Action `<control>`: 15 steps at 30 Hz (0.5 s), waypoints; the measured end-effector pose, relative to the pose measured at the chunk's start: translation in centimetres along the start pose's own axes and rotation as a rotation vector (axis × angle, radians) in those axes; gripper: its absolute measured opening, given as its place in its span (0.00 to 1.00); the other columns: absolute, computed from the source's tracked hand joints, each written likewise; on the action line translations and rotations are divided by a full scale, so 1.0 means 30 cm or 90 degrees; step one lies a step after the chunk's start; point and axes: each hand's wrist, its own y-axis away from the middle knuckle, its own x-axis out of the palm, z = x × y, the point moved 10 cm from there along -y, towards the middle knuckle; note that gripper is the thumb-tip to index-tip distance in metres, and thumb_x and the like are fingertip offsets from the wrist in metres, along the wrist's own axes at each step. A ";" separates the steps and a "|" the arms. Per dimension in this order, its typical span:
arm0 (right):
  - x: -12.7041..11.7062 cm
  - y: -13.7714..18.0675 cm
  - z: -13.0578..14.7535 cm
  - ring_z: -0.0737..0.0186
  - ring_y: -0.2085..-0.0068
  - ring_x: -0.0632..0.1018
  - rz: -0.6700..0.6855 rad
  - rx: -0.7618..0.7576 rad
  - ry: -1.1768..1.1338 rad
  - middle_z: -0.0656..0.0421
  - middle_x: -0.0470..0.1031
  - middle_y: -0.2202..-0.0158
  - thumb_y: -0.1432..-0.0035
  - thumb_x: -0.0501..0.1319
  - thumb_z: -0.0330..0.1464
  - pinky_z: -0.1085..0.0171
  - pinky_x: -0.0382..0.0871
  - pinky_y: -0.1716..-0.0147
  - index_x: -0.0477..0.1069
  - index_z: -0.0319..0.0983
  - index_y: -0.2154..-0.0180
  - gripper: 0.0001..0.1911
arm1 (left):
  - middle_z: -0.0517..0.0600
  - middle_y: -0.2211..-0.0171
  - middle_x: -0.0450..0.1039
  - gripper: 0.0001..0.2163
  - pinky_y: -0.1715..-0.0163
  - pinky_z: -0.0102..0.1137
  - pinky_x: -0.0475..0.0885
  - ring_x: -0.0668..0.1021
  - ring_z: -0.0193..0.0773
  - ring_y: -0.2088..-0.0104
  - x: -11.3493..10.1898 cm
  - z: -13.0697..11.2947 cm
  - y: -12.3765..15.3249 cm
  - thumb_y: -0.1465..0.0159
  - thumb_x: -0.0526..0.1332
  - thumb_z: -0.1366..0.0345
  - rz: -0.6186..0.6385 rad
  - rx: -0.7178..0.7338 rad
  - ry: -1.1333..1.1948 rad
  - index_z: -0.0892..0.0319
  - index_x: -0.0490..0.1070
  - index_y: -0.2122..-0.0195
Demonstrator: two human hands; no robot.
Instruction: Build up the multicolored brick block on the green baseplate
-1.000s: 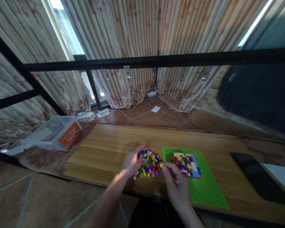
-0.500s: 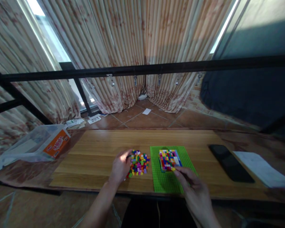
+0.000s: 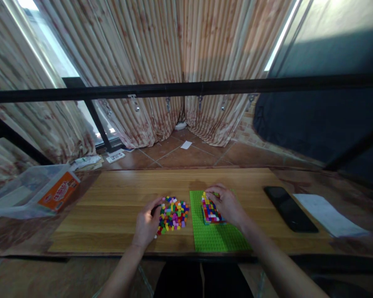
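Colourful small toy bricks lie in a loose pile on the wooden table. My left hand rests at the pile's left edge, fingers curved and thumb apart from them, with nothing visible held. To the right, a multicoloured brick block stands on a green baseplate. Over its far side reaches my right hand, covering much of its right half. Thumb and fingertips pinch a yellow brick at the block's far left corner; whether it is pressed down I cannot tell.
On the table's right lies a black phone, with white paper beyond it. A clear plastic bin with an orange label stands at the left. A black rail crosses in front of curtains.
My right hand has moved from the block's near side to its far left corner, the yellow brick at its fingertips. My left hand stays beside the pile. The view has shifted slightly.
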 end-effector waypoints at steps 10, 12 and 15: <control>0.031 -0.012 -0.006 0.63 0.65 0.75 0.068 0.014 0.014 0.58 0.75 0.69 0.41 0.54 0.35 0.65 0.65 0.63 0.76 0.41 0.69 0.12 | 0.50 0.56 0.77 0.13 0.50 0.36 0.71 0.78 0.38 0.56 -0.012 0.004 0.003 0.38 0.57 0.63 0.002 -0.043 0.045 0.56 0.72 0.54; 0.036 -0.014 -0.009 0.63 0.65 0.75 0.080 0.017 0.008 0.59 0.75 0.69 0.41 0.54 0.36 0.66 0.65 0.64 0.76 0.41 0.69 0.12 | 0.50 0.56 0.77 0.13 0.50 0.36 0.70 0.78 0.38 0.56 -0.008 0.007 0.004 0.38 0.57 0.63 0.007 -0.046 0.048 0.56 0.72 0.53; 0.040 -0.018 -0.012 0.63 0.65 0.75 0.092 0.018 0.006 0.59 0.76 0.68 0.41 0.54 0.36 0.66 0.65 0.64 0.76 0.41 0.69 0.12 | 0.50 0.55 0.77 0.13 0.49 0.35 0.70 0.77 0.39 0.55 -0.003 0.014 0.005 0.38 0.56 0.63 0.015 -0.050 0.050 0.56 0.72 0.53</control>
